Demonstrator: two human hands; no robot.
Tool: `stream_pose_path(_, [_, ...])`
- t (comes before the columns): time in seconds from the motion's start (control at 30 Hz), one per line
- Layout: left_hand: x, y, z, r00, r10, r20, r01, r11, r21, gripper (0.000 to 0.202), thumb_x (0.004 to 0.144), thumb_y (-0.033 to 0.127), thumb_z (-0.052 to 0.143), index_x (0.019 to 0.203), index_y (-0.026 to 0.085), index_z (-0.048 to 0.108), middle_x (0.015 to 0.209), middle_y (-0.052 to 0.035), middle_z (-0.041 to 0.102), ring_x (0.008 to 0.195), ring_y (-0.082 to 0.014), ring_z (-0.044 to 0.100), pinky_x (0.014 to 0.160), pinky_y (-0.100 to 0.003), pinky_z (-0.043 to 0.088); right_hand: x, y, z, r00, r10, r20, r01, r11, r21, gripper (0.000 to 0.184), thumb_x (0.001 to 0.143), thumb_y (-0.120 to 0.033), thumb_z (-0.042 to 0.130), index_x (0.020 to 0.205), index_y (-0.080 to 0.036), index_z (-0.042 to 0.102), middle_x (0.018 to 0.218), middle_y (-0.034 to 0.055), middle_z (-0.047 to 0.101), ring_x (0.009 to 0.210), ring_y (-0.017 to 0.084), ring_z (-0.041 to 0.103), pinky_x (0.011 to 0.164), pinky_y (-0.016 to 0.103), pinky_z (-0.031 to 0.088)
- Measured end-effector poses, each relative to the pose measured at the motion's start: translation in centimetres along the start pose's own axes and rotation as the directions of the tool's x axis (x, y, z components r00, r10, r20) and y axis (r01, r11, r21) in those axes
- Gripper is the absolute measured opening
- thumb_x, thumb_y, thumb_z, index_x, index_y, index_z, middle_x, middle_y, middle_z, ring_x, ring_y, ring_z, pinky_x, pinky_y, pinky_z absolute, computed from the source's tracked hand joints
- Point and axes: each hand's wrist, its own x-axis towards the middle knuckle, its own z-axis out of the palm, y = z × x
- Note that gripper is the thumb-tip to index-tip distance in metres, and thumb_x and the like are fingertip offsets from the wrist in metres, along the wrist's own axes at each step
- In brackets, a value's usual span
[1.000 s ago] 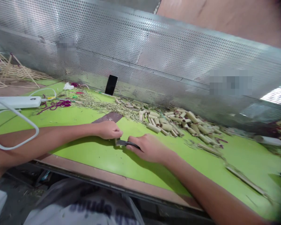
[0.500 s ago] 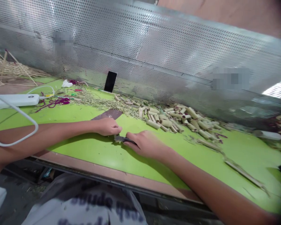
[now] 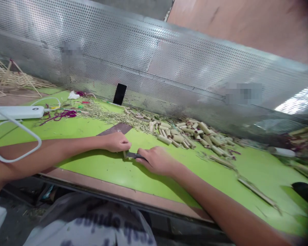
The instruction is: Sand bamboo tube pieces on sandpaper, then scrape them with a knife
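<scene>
Just in front of and to the left of the pile of tube pieces [image 3: 195, 134], the left hand [image 3: 118, 141] and right hand [image 3: 156, 160] are meeting low over the green surface [image 3: 133, 179]; the step looks like working the dark-handled tool [image 3: 139, 156] against a small pale piece [image 3: 125, 154]; doing it well is probably calling for a steady left hand, short controlled strokes with the right, and left fingertips well behind any edge; tool type is staying unclear at this scale, so treating its end as sharp is the safer call.

Grip, left: closing down to a tight pinch, fingers curling in, seemingly holding the small pale piece, which is mostly hiding below the fingertips; grip, right: fully wrapping the tool's handle, no visible gap, tool end pointing toward the left hand and at or just beside the piece; actual contact is not showing clearly.

Left of the pile, the brown strip [image 3: 116, 128] is lying partly behind the left hand; shavings [image 3: 110, 116] are spreading beyond it; farther back and left of the pile, a phone [image 3: 120, 94] is leaning against the perforated panel [image 3: 133, 61].
</scene>
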Motion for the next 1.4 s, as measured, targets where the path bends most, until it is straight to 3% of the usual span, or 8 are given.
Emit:
stream_pose_path(0.17, [0.0, -0.1, -0.1, 1.0, -0.005, -0.01, 0.005, 1.0, 0.005, 0.04, 0.087, 0.03, 0.041, 0.052, 0.021, 0.025, 0.045, 0.0031, 0.026, 0.046, -0.0128, 0.024, 0.051, -0.033, 0.017, 0.4, -1.1, -0.6, 0.998, -0.063, -0.025, 0.062, 0.998, -0.032, 0.033, 0.107, -0.042, 0.04, 0.098, -0.018, 0.061, 0.077, 0.0047, 0.071, 0.053, 0.016, 0.051, 0.056, 0.033, 0.017])
stream_pose_path(0.33, [-0.1, -0.3, -0.4, 1.0, 0.019, 0.011, -0.019, 0.999, 0.037, 0.041, 0.091, 0.03, 0.039, 0.052, 0.021, 0.028, 0.044, 0.0026, 0.03, 0.045, -0.0134, 0.026, 0.052, -0.033, 0.018, -0.5, 0.1, -0.2, 0.997, -0.066, -0.028, 0.066, 0.998, -0.019, 0.034, 0.107, -0.041, 0.039, 0.093, -0.018, 0.061, 0.073, 0.0036, 0.07, 0.051, 0.015, 0.047, 0.057, 0.032, 0.018])
stream_pose_path(0.6, [0.1, 0.6, -0.1, 1.0, 0.003, 0.016, -0.004, 0.997, 0.073, 0.042, 0.091, 0.027, 0.042, 0.052, 0.02, 0.026, 0.045, 0.0026, 0.031, 0.047, -0.0133, 0.026, 0.055, -0.034, 0.017, 0.1, 0.2, 0.1, 0.98, -0.107, -0.166, 0.105, 0.994, -0.022, 0.041, 0.108, -0.038, 0.032, 0.091, -0.018, 0.063, 0.069, 0.0044, 0.068, 0.053, 0.015, 0.048, 0.06, 0.033, 0.021])
stream_pose_path(0.77, [0.2, 1.0, -0.3, 0.999, -0.035, 0.035, 0.033, 0.996, 0.079, 0.047, 0.096, 0.034, 0.039, 0.052, 0.02, 0.034, 0.047, 0.0008, 0.04, 0.049, -0.0143, 0.032, 0.056, -0.033, 0.019, 0.3, 0.1, 0.2, 0.98, -0.028, -0.196, 0.023, 0.999, -0.026, 0.046, 0.108, -0.041, 0.029, 0.093, -0.017, 0.065, 0.067, 0.0047, 0.067, 0.051, 0.015, 0.047, 0.058, 0.033, 0.02])
stream_pose_path(0.97, [0.6, 1.6, -0.5, 0.988, -0.145, 0.052, 0.141, 0.987, 0.08, 0.056, 0.101, 0.045, 0.035, 0.051, 0.02, 0.04, 0.051, -0.0019, 0.048, 0.051, -0.0158, 0.039, 0.056, -0.032, 0.024, 0.2, 0.3, 0.4, 0.973, -0.076, -0.217, 0.074, 0.997, -0.021, 0.043, 0.108, -0.041, 0.033, 0.097, -0.017, 0.068, 0.064, 0.0042, 0.066, 0.052, 0.015, 0.052, 0.058, 0.032, 0.023])
stream_pose_path(1.1, [0.7, 1.9, -0.5, 0.977, -0.204, 0.069, 0.198, 0.977, 0.083, 0.059, 0.1, 0.048, 0.037, 0.049, 0.02, 0.04, 0.048, -0.001, 0.045, 0.05, -0.0155, 0.039, 0.056, -0.031, 0.025, 0.3, 0.2, 0.6, 0.971, -0.084, -0.222, 0.074, 0.996, -0.054, 0.041, 0.108, -0.041, 0.036, 0.101, -0.017, 0.068, 0.066, 0.0047, 0.069, 0.054, 0.016, 0.055, 0.058, 0.031, 0.024])
stream_pose_path(1.4, [0.5, 1.7, -0.9, 0.981, -0.163, 0.104, 0.157, 0.985, 0.065, 0.047, 0.094, 0.036, 0.038, 0.049, 0.021, 0.036, 0.046, 0.0012, 0.037, 0.052, -0.0158, 0.033, 0.057, -0.032, 0.021, 0.4, -0.9, 0.4, 0.965, -0.058, -0.255, 0.04, 0.996, -0.076, 0.039, 0.109, -0.039, 0.037, 0.095, -0.018, 0.067, 0.065, 0.0039, 0.069, 0.058, 0.016, 0.06, 0.061, 0.031, 0.027])
